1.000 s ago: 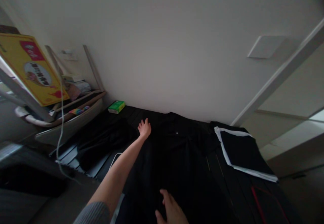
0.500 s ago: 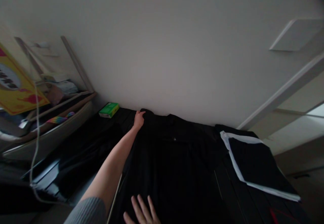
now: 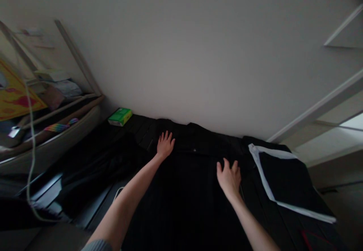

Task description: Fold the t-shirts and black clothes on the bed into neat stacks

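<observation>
A black garment [image 3: 193, 190] lies spread over a dark slatted surface, its far edge close to the wall. A small pale mark shows near the middle of its upper part. My left hand [image 3: 165, 145] rests on the garment's upper left area, fingers spread. On its right side is my right hand [image 3: 229, 175], fingers apart and slightly bent, apparently touching the cloth. Neither hand grips anything that I can see. Dark cloth on dark slats makes the garment's outline hard to follow.
A folded black cloth with white edging [image 3: 286, 175] lies to the right. At the back left sits a green box [image 3: 120, 116]. Farther left stands a basket-like container [image 3: 85, 130] with mixed items, and a pale cord [image 3: 31, 130] hangs before it. More black cloth [image 3: 104, 168] lies left.
My left hand has come off the garment's far left edge and moved nearer, now lying flat. My right hand has moved from the bottom of the view up to the garment's right side.
</observation>
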Motion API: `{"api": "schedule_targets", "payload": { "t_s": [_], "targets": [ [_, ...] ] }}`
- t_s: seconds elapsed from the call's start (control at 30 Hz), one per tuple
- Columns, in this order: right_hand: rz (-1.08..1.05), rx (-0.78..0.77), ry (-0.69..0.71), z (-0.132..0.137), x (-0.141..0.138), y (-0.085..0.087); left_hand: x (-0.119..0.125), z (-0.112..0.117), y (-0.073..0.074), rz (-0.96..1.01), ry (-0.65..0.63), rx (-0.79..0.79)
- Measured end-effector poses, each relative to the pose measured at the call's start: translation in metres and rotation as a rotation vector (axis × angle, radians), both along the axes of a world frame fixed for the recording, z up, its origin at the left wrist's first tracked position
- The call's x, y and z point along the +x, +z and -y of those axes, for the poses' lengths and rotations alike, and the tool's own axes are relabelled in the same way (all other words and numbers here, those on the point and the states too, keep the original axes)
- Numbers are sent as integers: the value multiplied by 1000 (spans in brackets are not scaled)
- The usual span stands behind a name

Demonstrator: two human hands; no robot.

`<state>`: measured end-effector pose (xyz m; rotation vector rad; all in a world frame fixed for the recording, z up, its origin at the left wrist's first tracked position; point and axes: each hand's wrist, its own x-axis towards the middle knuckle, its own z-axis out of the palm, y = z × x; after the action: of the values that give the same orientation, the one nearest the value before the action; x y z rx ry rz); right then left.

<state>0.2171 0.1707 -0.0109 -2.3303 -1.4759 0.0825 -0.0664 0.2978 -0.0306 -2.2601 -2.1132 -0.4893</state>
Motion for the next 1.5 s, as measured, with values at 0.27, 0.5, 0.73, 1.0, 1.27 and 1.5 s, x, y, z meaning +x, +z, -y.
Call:
{"api": "schedule_targets", "payload": {
  "t_s": [0.27, 0.5, 0.73, 1.0, 1.27, 1.5],
  "targets": [
    [-13, -149, -297, -28, 55, 6, 20, 85, 29, 93, -106, 72],
    [-111, -166, -183, -65, 44, 64, 37, 191, 21, 34, -367, -70],
    [-114, 49, 124, -133, -53, 150, 36, 226, 20, 45, -330, -75],
    [-278, 78, 686, -151, -179, 143, 6, 251, 42, 167, -131, 15],
    [-249, -87, 669, -42, -119, 79, -18, 271, 10, 23, -141, -34],
    [251, -231, 508, 118, -52, 21, -21, 306, 4, -40, -172, -2]
  ]
}}
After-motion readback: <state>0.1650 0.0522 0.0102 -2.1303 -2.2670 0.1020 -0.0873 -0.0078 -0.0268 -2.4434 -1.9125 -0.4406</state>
